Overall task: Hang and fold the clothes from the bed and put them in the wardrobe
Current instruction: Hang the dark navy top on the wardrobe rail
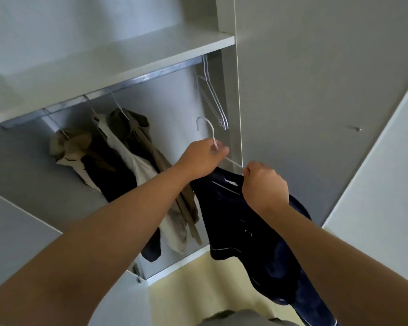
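Beside the olive, cream and dark clothes [127,147] already on the wardrobe's silver metal rail [146,77], my left hand [201,158] curls round the neck of a thin white wire hanger [209,128]. My right hand [265,187] pinches its arm at the shoulder of the dark navy, white-trimmed garment [240,222] draped from it. This looks like the hanging step, and next the hook must rise over the rail; my right fingertips are hidden and the garment's hem is cut off.

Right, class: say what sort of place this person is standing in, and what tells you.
Probably a bedroom, facing an open wardrobe. A metal rail under a shelf carries hung jackets and spare hangers, and the left hand and right hand hold a dark garment on a white hanger.
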{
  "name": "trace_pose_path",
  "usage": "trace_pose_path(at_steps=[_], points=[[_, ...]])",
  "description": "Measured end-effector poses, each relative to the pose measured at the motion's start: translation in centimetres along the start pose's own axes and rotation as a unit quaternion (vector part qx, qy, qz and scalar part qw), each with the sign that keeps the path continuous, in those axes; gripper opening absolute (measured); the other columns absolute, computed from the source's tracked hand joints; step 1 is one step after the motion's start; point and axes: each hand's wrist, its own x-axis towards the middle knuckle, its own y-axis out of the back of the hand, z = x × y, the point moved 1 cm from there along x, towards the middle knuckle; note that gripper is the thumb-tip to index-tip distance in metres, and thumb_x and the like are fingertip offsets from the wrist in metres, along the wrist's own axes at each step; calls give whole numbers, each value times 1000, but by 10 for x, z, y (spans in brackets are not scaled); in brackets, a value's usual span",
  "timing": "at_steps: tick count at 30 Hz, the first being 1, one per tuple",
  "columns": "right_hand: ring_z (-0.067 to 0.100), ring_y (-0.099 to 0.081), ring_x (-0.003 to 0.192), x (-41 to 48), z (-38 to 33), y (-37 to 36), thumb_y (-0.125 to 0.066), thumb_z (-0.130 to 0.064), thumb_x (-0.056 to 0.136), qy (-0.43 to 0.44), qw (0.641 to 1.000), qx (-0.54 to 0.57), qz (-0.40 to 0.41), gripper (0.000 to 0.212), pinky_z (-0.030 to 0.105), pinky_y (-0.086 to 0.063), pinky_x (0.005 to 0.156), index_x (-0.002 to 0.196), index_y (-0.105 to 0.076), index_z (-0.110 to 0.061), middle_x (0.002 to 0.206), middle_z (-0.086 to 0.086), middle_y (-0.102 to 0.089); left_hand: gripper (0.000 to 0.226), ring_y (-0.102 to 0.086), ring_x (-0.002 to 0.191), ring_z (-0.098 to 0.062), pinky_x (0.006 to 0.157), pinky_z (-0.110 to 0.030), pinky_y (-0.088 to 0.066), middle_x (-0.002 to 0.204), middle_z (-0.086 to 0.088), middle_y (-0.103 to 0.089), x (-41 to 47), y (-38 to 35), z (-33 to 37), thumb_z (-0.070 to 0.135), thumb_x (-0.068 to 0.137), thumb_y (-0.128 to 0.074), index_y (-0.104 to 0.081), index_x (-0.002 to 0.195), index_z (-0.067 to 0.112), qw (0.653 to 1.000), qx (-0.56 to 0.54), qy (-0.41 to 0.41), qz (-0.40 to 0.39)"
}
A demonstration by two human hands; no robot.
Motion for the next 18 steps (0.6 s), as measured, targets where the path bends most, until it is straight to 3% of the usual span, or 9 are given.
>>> trace_pose_path(at_steps=[2, 5, 10, 12, 15, 17, 18], points=[[27, -46, 60, 18, -14, -7, -48, -14, 97, -10, 1000, 8, 3, 7, 31, -34, 58, 91, -50, -15, 75, -1, -46, 46, -62, 92, -18, 69, -23, -44, 95, 4, -68, 22, 5, -10, 50, 103, -41, -68, 101, 13, 999, 29, 27, 31], [28, -49, 66, 45, -37, -19, -48, -18, 99, -13, 1000, 29, 0, 6, 34, -37, 63, 97, -52, -14, 81, 3, -50, 45, -66, 96, -24, 89, -38, -52, 99, -7, -73, 58, 18, -25, 38, 106, -41, -73, 95, 8, 998, 10, 44, 54], [35, -60, 98, 96, -82, -46, -46, -18, 100, 32, 993, 77, -80, 20, 39, -48, 77, 113, -56, -7, 110, 15, -58, 39, -67, 97, -21, 92, -30, -49, 103, -6, -76, 109, 45, -77, 30, 106, -46, -77, 90, 12, 993, -6, 58, 98], [34, -60, 93, 111, -100, -56, -47, -16, 96, 34, 991, 63, -112, 18, 39, -50, 76, 111, -54, -9, 111, 15, -59, 36, -68, 102, -22, 98, -30, -49, 106, -6, -76, 128, 55, -102, 28, 106, -49, -78, 94, 9, 991, -35, 64, 113], [32, -61, 82, 131, -128, -70, -52, -7, 89, 26, 990, 28, -134, 25, 36, -44, 62, 114, -52, -7, 106, 13, -61, 37, -67, 106, -22, 97, -25, -46, 108, -6, -76, 157, 72, -129, 27, 105, -48, -78, 96, 9, 990, -27, 56, 123], [26, -58, 68, 147, -145, -79, -52, -2, 87, 28, 993, 13, -114, 8, 29, -35, 51, 91, -53, -9, 89, 8, -58, 39, -67, 105, -22, 97, -25, -45, 109, -6, -76, 177, 86, -144, 26, 106, -45, -78, 97, 8, 989, -9, 40, 139], [23, -53, 60, 157, -153, -85, -51, -1, 86, 26, 995, 4, -99, 15, 28, -30, 47, 77, -48, -12, 77, 4, -52, 39, -67, 104, -21, 94, -23, -44, 108, -6, -76, 186, 94, -152, 25, 106, -44, -78, 96, 8, 988, -2, 30, 153]])
